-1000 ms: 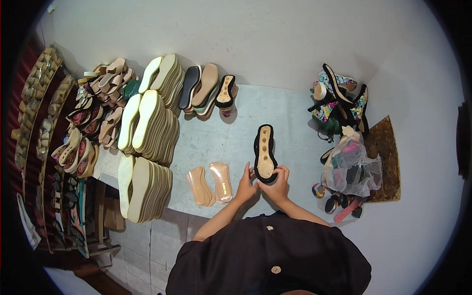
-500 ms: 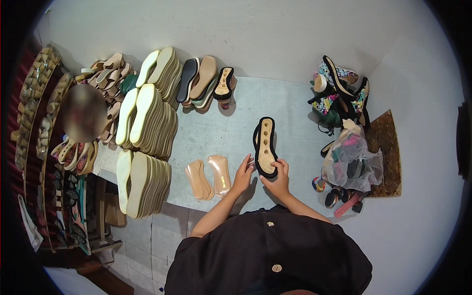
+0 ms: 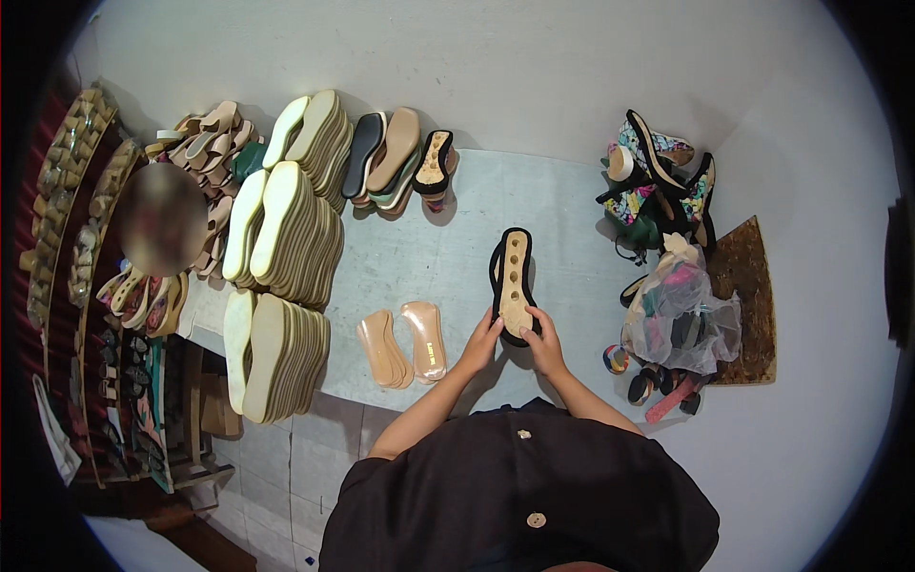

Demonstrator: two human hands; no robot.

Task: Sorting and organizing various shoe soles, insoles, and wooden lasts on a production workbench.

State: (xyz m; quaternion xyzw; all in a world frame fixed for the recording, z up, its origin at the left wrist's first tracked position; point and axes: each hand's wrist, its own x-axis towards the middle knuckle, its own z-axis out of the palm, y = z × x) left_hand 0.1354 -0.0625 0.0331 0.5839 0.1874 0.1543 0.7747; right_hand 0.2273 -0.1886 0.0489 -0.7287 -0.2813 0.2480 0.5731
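One black-rimmed sole in hand, pale face up, long axis pointing away from the person; located over the near middle part of the table. Holes in its face: 4, in a single line along the length. Whether its far end touches the tabletop: cannot tell.

Grip: both hands at the near end, narrow, closed about the sole's thickness. Left hand on the left edge, thumb at the rim. Right hand on the right edge, thumb lying on the pale face close to the rim. Fingers beneath mostly hidden.

Left of the hands: 1 fan of tan insoles, overlapping, exact number unclear; just beside it, 1 glossy tan insole with a printed mark, anything below it not resolved.

Farther left: 3 groups of cream soles in leaning rows, too tightly packed to count. Beyond the insoles, near the wall: 1 black sole and 1 tan sole topping a pile; next to them, 1 second holed sole, also black-rimmed.

Right side of table: patterned wedge shoes, several, overlapping; 1 clear plastic bag; 1 brown board.
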